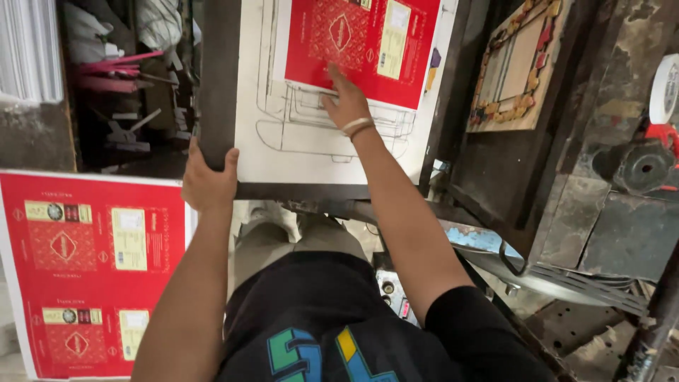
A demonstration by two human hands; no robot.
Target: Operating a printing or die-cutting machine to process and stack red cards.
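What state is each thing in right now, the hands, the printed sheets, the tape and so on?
left hand: gripping the lower left corner of the dark platen.
right hand: flat, fingers spread, pressing on the red printed sheet.
red printed sheet: lying flat on the white board.
white board: lying flat on the platen.
stack of red sheets: lying flat, printed face up.
tape roll: standing on edge.

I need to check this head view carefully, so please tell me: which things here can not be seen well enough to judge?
- Red printed sheet under the right hand: its top is cut off by the upper frame edge.
- Stack of red sheets at lower left: cut off by the left and bottom edges, so its height cannot be told.
- Left hand: fingertips hidden behind the dark plate's corner.
- White tape roll: cut off by the right edge.
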